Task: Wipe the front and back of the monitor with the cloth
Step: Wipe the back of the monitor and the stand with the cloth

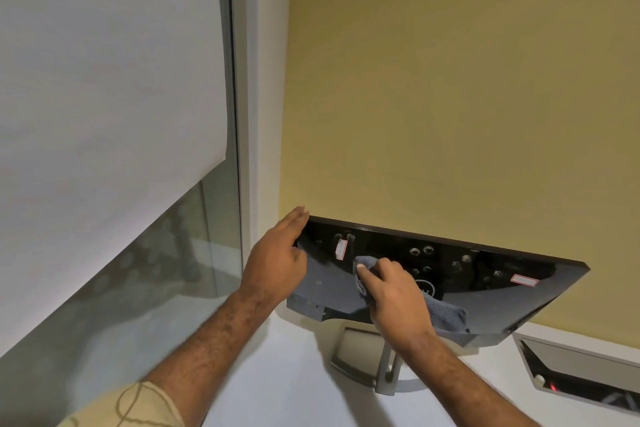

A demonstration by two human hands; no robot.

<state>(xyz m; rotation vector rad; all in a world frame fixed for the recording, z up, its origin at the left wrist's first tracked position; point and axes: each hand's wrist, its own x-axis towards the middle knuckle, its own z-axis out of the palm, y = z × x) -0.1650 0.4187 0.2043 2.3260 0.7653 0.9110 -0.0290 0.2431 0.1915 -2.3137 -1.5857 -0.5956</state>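
Observation:
The monitor (485, 284) stands on a white desk with its glossy black back turned toward me, two small white stickers on it. Its grey stand (367, 357) shows below. My left hand (277, 260) grips the monitor's left edge, fingers over the top corner. My right hand (394, 295) presses a grey cloth (446, 317) flat against the middle of the back panel; part of the cloth bunches out past my fingertips and part trails below my palm. The screen side is hidden.
A yellow wall (450, 97) rises close behind the monitor. A window with a lowered white blind (104, 80) fills the left. A grey cable box (581, 374) is recessed in the white desk (298, 374) at the lower right.

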